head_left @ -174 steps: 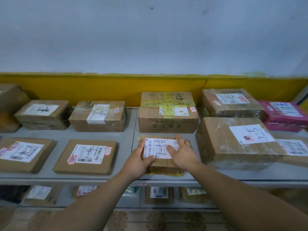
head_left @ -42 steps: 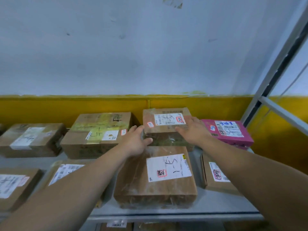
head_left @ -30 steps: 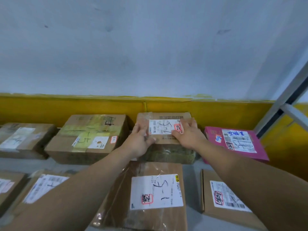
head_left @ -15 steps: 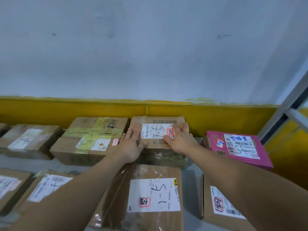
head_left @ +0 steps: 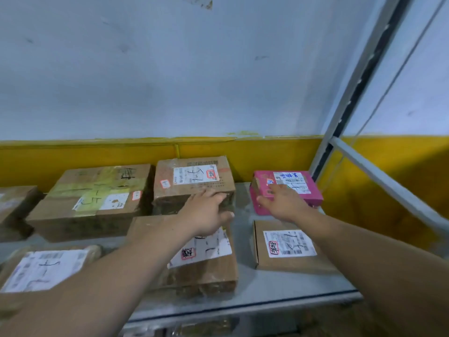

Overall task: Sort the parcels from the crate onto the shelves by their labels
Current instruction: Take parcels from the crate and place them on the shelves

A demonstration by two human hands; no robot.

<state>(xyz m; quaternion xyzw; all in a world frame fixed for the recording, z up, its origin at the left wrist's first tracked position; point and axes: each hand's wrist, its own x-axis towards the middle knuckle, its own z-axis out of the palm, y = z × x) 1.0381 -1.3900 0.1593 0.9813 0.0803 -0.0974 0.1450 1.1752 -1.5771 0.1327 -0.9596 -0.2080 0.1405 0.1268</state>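
The shelf (head_left: 279, 290) is carrying two rows of labelled boxes below a yellow band (head_left: 97, 154). The taped box (head_left: 97, 198) is sitting at the back edge. The front box (head_left: 209, 268) is lying along the front edge. Just behind it, the parcel (head_left: 194, 181) is standing flat against the back edge, close beside the taped box and apart from the pink box (head_left: 291, 188) near the back right corner. The small box (head_left: 289, 246) is lying ahead of the pink one.

Half a second ago both hands were pressing on the parcel's top; now they are coming off it. The left hand (head_left: 206, 215) is drawing back over its upper front edge, fingers straight and close together, gripping nothing; whether the tips are touching cardboard I cannot tell. The right hand (head_left: 281, 205) is swinging over the pink box's near left corner, fingers spread, holding nothing.

This parcel is looking placed, its label matching the front box's, so the hands are probably heading back to the crate, which is not showing
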